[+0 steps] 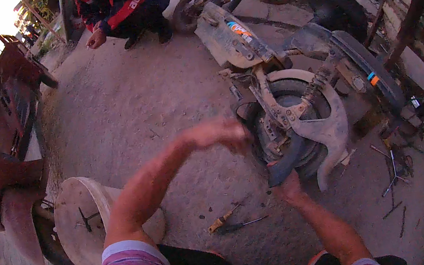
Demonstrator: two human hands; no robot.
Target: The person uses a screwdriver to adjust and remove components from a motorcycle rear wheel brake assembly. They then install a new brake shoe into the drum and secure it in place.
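Note:
A dusty electric scooter lies on its side, its rear wheel (296, 100) facing me beside a swingarm (272, 101) and a coil-spring shock absorber (321, 79). My right hand (290, 188) grips the lower end of a dark, curved, rubber-looking strip (288, 166) at the wheel's near edge; whether it is tyre or inner tube I cannot tell. At the wheel's left edge is my left hand (228, 134), smeared by motion, its fingers unclear. A pale curved mudguard bracket (329, 127) covers part of the wheel's right side.
Screwdrivers, one with a yellow handle (220, 222), lie on the ground before me. A tipped whitish bucket (78, 222) stands left, near a red three-wheeled vehicle (6, 127). A person (131, 3) squats ahead. A Y-shaped wrench (394, 175) and other tools lie right.

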